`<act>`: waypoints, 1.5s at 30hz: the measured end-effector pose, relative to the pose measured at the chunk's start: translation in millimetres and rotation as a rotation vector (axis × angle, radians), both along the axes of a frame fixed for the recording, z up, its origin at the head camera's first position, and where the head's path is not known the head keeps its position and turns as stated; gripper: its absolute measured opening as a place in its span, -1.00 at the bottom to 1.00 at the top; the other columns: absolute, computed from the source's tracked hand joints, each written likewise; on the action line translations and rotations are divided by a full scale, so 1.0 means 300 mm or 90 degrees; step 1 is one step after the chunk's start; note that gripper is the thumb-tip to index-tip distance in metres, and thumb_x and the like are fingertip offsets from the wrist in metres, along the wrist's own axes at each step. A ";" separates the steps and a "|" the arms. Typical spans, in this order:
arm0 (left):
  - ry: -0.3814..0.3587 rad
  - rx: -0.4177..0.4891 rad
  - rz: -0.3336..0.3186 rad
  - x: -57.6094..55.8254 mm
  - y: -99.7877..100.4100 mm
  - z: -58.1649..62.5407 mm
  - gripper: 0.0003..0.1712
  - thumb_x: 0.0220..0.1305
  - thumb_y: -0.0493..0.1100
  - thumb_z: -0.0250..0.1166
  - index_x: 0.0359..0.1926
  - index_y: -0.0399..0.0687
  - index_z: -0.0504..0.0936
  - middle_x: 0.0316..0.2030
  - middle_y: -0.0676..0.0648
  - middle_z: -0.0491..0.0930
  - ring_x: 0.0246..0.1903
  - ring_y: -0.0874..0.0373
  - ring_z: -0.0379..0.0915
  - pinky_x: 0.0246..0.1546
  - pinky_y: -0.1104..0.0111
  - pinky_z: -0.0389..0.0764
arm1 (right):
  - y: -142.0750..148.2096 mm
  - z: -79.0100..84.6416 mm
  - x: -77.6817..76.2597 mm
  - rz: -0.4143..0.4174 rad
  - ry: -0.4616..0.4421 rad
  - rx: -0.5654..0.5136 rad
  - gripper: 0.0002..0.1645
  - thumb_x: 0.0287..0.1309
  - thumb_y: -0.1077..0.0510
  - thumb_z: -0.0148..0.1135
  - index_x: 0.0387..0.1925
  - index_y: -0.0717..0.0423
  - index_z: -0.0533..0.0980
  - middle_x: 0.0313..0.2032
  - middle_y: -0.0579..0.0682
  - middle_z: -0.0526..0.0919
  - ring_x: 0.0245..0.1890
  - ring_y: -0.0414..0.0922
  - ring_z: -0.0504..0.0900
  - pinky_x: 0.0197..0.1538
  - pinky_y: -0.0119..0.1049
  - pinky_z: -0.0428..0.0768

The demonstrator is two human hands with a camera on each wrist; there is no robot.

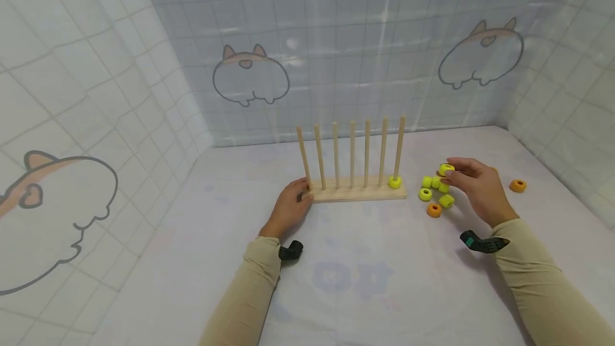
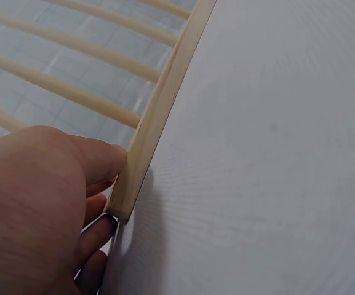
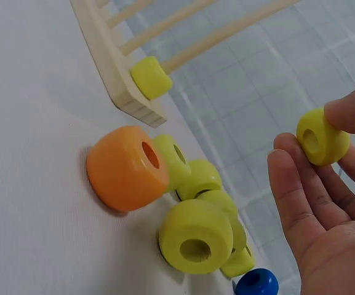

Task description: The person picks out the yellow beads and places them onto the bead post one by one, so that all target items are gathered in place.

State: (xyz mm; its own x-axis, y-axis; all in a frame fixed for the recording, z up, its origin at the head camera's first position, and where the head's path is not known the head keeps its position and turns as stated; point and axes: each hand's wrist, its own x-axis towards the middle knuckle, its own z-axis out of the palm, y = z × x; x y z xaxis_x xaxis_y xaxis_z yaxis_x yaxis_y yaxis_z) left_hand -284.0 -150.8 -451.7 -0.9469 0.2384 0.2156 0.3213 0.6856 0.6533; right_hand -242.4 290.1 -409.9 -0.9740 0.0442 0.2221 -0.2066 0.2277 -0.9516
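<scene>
A wooden peg rack [image 1: 355, 194] with a row of upright pegs stands on the cloth. My left hand [image 1: 290, 205] grips the left end of its base, and in the left wrist view the thumb presses the base's side. At the foot of the rightmost peg sits a yellow bead [image 1: 395, 183]. To the right of the rack, my right hand [image 1: 479, 190] pinches another yellow bead [image 3: 332, 142], held above the table between thumb and fingers. Below it lies a cluster of yellow beads [image 3: 192, 230], with an orange bead [image 1: 434, 210] in front.
A second orange bead [image 1: 518, 186] lies farther right, and one more is mostly hidden behind the right hand. The right wrist view shows a blue bead [image 3: 258, 283] beyond the yellow ones. Tile-patterned cloth walls [image 1: 336, 31] enclose the white-covered table [image 1: 336, 308].
</scene>
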 end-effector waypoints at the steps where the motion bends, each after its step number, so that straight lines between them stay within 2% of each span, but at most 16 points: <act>1: 0.000 0.003 0.000 0.001 -0.001 0.000 -0.47 0.42 -0.14 0.23 0.32 -0.29 0.48 0.40 -0.14 0.35 0.42 -0.07 0.16 0.45 0.10 0.13 | -0.003 0.001 -0.002 -0.006 -0.007 0.014 -0.45 0.40 0.06 0.22 0.29 0.26 0.40 -0.01 -0.05 0.59 -0.08 -0.31 0.67 0.03 -0.41 0.63; 6: -0.001 0.004 -0.007 0.005 0.001 0.000 -0.48 0.43 -0.16 0.21 0.32 -0.31 0.48 0.40 -0.16 0.35 0.42 -0.08 0.16 0.45 0.10 0.13 | -0.017 0.019 -0.008 -0.018 -0.041 0.059 -0.32 0.38 -0.11 0.22 0.35 0.19 0.39 0.00 -0.14 0.64 -0.10 -0.33 0.68 0.05 -0.48 0.59; 10: -0.006 0.006 -0.010 0.009 0.005 0.007 -0.48 0.43 -0.16 0.20 0.32 -0.31 0.48 0.40 -0.17 0.34 0.42 -0.09 0.16 0.45 0.10 0.13 | -0.030 0.039 -0.015 -0.016 -0.044 0.069 -0.33 0.39 -0.11 0.20 0.35 0.19 0.41 -0.02 -0.21 0.65 -0.11 -0.35 0.68 0.03 -0.53 0.58; 12: -0.003 0.007 -0.005 0.010 0.005 0.009 -0.49 0.43 -0.15 0.21 0.31 -0.29 0.49 0.40 -0.15 0.34 0.42 -0.08 0.16 0.45 0.10 0.13 | -0.039 0.048 -0.023 -0.009 -0.029 0.056 -0.36 0.40 -0.07 0.20 0.34 0.21 0.42 -0.04 -0.20 0.65 -0.12 -0.33 0.69 0.02 -0.51 0.59; 18: -0.002 -0.002 0.002 0.013 0.000 0.008 -0.47 0.43 -0.13 0.21 0.33 -0.29 0.47 0.41 -0.14 0.34 0.42 -0.09 0.16 0.45 0.08 0.13 | -0.072 0.064 -0.056 0.022 -0.003 -0.059 -0.43 0.35 0.07 0.28 0.27 0.28 0.44 -0.02 -0.10 0.64 -0.06 -0.21 0.69 0.02 -0.44 0.63; 22: -0.008 -0.007 -0.001 0.016 -0.001 0.008 -0.46 0.43 -0.13 0.21 0.33 -0.30 0.46 0.41 -0.14 0.33 0.43 -0.08 0.15 0.45 0.09 0.13 | -0.088 0.073 -0.068 0.021 -0.004 -0.080 -0.45 0.35 0.09 0.28 0.26 0.28 0.44 0.01 -0.08 0.61 -0.02 -0.19 0.68 0.03 -0.43 0.62; 30: -0.001 -0.005 0.000 0.015 -0.004 0.006 -0.46 0.43 -0.13 0.21 0.33 -0.31 0.46 0.41 -0.15 0.33 0.43 -0.08 0.16 0.45 0.09 0.13 | -0.115 0.107 -0.085 0.052 0.031 -0.182 -0.46 0.31 0.18 0.32 0.24 0.35 0.45 0.04 0.10 0.64 -0.03 -0.14 0.69 0.02 -0.38 0.64; 36: -0.008 -0.006 0.000 0.008 0.001 -0.006 -0.46 0.44 -0.13 0.21 0.33 -0.31 0.47 0.41 -0.13 0.33 0.43 -0.06 0.14 0.45 0.11 0.12 | -0.116 0.128 -0.096 0.053 0.045 -0.174 -0.46 0.30 0.21 0.32 0.24 0.38 0.46 0.02 0.07 0.65 -0.04 -0.14 0.69 0.02 -0.38 0.64; 45: -0.004 -0.004 0.003 0.008 0.006 0.005 -0.47 0.43 -0.13 0.21 0.32 -0.30 0.48 0.41 -0.14 0.33 0.43 -0.07 0.15 0.45 0.10 0.12 | -0.132 0.186 -0.114 0.055 0.053 -0.158 -0.47 0.30 0.19 0.32 0.21 0.38 0.47 0.02 0.08 0.58 -0.05 -0.14 0.68 0.01 -0.41 0.63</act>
